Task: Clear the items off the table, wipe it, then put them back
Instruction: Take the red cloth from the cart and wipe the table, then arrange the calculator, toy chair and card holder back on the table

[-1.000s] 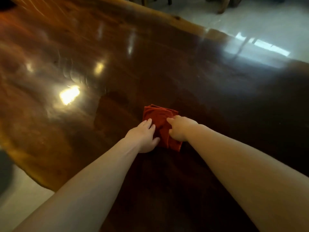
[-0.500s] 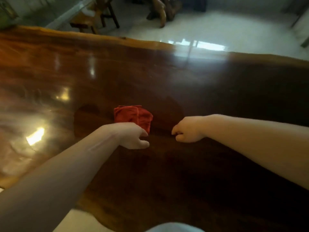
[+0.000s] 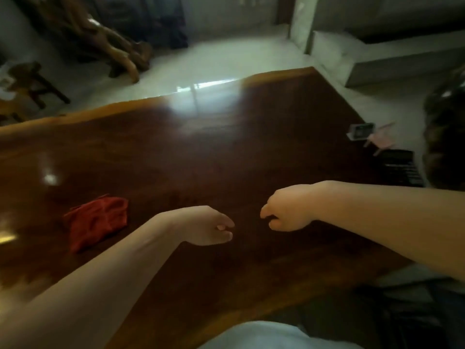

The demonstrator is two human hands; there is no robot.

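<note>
A folded red cloth (image 3: 97, 221) lies alone on the glossy dark wooden table (image 3: 201, 157), at the left. My left hand (image 3: 207, 226) hovers to the right of the cloth, apart from it, fingers loosely curled with nothing in them. My right hand (image 3: 286, 210) hangs over the table's middle in a loose fist, also holding nothing. The two hands are close together, a short gap between them.
Off the table's right edge are a dark keyboard-like object (image 3: 400, 168), a small box (image 3: 362, 131) and a pink stool (image 3: 382, 137) on the pale floor. Wooden furniture (image 3: 108, 44) and a chair (image 3: 32, 84) stand beyond the far edge.
Both hands have let go of the red cloth and moved right, away from it. The view has swung to the right, so the cloth now sits at the left.
</note>
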